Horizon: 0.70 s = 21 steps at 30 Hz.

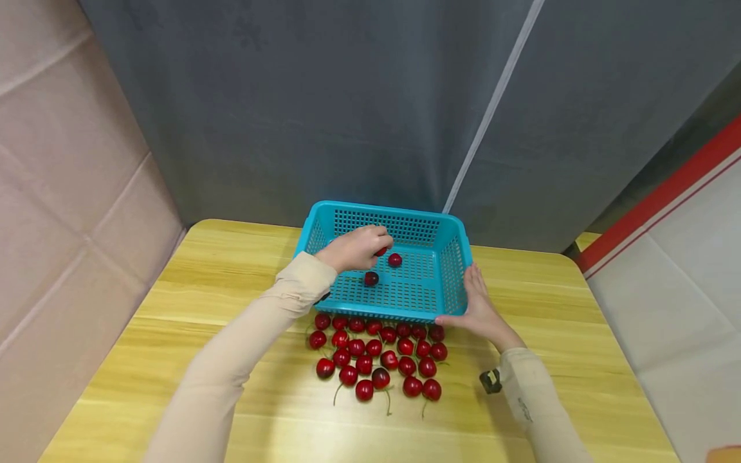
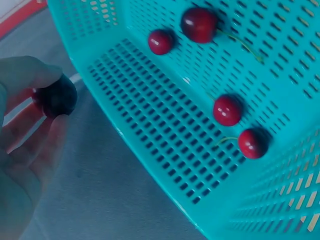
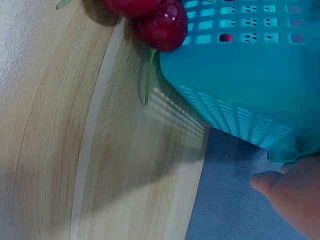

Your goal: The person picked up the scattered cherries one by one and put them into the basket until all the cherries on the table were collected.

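A blue-green plastic basket (image 1: 454, 283) with slotted walls stands at the back of the table. Over its inside, my left hand (image 1: 357, 249) pinches a dark red cherry (image 2: 59, 96) between thumb and fingertips. Several cherries lie on the basket floor, among them one cherry (image 1: 395, 260) by the hand and another cherry (image 1: 371, 278) nearer the front. My right hand (image 1: 479, 312) rests against the basket's front right corner, thumb at the front and fingers stretched along the right side. In the right wrist view only part of this hand (image 3: 295, 192) shows, beside the rim.
Rows of loose cherries (image 1: 373, 348), some with green stems, lie on the wooden table (image 1: 243, 270) just in front of the basket. A grey curtain (image 1: 301, 116) hangs directly behind the table. Pale panels stand at both sides, the right one with a red edge (image 1: 654, 206).
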Each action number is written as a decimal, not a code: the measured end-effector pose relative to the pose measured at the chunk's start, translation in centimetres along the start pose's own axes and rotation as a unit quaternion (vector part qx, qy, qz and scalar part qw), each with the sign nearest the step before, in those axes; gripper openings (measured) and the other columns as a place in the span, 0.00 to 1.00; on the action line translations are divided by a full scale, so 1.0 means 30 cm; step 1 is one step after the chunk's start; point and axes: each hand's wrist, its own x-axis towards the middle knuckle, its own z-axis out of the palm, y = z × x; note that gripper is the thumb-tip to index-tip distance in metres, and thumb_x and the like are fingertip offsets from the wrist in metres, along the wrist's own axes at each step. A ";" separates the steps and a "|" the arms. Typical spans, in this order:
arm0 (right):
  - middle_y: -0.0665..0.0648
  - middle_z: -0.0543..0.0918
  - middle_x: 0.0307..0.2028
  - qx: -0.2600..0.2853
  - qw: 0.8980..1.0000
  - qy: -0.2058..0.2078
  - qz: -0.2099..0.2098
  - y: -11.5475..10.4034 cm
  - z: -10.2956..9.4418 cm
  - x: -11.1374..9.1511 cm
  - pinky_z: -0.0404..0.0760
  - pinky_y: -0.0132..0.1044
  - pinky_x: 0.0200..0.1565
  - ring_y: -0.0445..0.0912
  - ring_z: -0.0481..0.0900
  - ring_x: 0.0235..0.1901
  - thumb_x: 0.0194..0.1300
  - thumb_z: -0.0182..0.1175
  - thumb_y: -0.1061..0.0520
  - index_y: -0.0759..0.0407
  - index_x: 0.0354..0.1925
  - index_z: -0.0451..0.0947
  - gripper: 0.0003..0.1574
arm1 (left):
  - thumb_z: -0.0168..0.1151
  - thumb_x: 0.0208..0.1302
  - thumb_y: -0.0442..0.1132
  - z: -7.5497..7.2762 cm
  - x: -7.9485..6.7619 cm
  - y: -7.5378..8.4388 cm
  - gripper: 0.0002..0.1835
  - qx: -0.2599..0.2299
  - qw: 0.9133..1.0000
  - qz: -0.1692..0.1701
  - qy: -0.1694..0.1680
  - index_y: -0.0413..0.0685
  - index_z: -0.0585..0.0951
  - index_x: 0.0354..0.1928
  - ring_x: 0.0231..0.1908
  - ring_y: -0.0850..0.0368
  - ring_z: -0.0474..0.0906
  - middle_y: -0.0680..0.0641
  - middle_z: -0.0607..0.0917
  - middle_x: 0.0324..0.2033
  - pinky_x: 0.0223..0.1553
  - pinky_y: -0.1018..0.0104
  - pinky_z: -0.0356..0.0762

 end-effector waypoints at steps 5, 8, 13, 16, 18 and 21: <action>0.66 0.28 0.69 0.005 1.000 0.007 -0.012 -0.001 0.010 -0.007 0.39 0.61 0.63 0.57 0.24 0.68 0.39 0.72 0.38 0.69 0.67 0.28 0.81 | 0.57 0.55 0.26 0.016 0.004 -0.018 0.12 -0.007 1.000 -0.019 -0.022 0.44 0.78 0.41 0.38 0.54 0.73 0.46 0.78 0.37 0.41 0.66 0.75; 0.67 0.29 0.68 0.010 0.999 0.016 -0.025 0.003 0.015 -0.010 0.39 0.61 0.63 0.57 0.25 0.68 0.39 0.71 0.36 0.70 0.67 0.28 0.81 | 0.56 0.55 0.26 0.023 0.003 -0.024 0.14 -0.012 0.999 -0.026 -0.031 0.44 0.78 0.43 0.42 0.53 0.74 0.46 0.78 0.41 0.44 0.66 0.75; 0.66 0.28 0.68 0.012 1.000 0.012 -0.024 -0.003 0.012 -0.007 0.38 0.61 0.63 0.57 0.24 0.68 0.39 0.71 0.37 0.69 0.68 0.28 0.81 | 0.56 0.56 0.28 0.020 -0.001 -0.027 0.14 -0.016 0.999 -0.034 -0.035 0.45 0.78 0.45 0.44 0.53 0.74 0.46 0.77 0.43 0.46 0.66 0.74; 0.65 0.27 0.69 0.005 1.000 0.005 -0.015 -0.008 0.008 -0.004 0.39 0.61 0.63 0.58 0.24 0.68 0.39 0.71 0.38 0.68 0.68 0.27 0.81 | 0.55 0.56 0.29 0.017 -0.007 -0.024 0.13 -0.013 0.999 -0.035 -0.035 0.45 0.78 0.45 0.44 0.53 0.74 0.46 0.77 0.42 0.47 0.66 0.74; 0.65 0.27 0.69 0.004 1.000 0.006 -0.017 -0.008 0.007 -0.003 0.39 0.62 0.63 0.58 0.24 0.68 0.39 0.71 0.37 0.69 0.68 0.27 0.81 | 0.56 0.57 0.30 0.014 -0.013 -0.018 0.13 -0.010 0.999 -0.030 -0.033 0.45 0.78 0.44 0.44 0.53 0.74 0.46 0.78 0.42 0.47 0.65 0.74; 0.66 0.28 0.69 0.008 0.999 0.014 -0.028 -0.004 0.007 -0.003 0.39 0.62 0.62 0.58 0.25 0.68 0.38 0.70 0.34 0.70 0.67 0.28 0.81 | 0.57 0.57 0.33 0.008 -0.023 0.001 0.11 -0.004 0.999 -0.010 -0.030 0.44 0.78 0.44 0.41 0.54 0.74 0.47 0.78 0.40 0.44 0.66 0.75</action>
